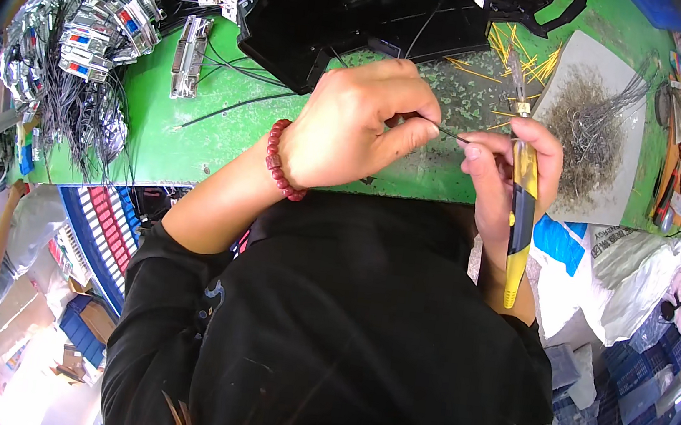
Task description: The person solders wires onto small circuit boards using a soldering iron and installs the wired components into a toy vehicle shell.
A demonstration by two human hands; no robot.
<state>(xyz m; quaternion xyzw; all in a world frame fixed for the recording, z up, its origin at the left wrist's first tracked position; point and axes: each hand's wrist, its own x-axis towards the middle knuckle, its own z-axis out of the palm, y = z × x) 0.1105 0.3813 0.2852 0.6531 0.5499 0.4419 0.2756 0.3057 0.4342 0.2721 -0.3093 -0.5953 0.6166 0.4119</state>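
My left hand [359, 122], a dark red bead bracelet at its wrist, is closed on a thin black wire [453, 134] above the green bench. Thumb and forefinger of my right hand [493, 163] pinch close to the other end of that wire. The same right hand also holds a slim pen-like tool [521, 208] with a yellow and black handle; its narrow pointed end faces away from me, and its exact kind is unclear. Just beyond my hands lies a large black plastic housing [362, 22], partly covered by my left hand.
Bundles of metal connectors with black leads [93, 25] crowd the left end of the green bench [222, 149]. A single connector piece [191, 57] lies beside them. Thin yellow strips [542, 63] are scattered right of the housing. Wire scraps cover a grey board [624, 152].
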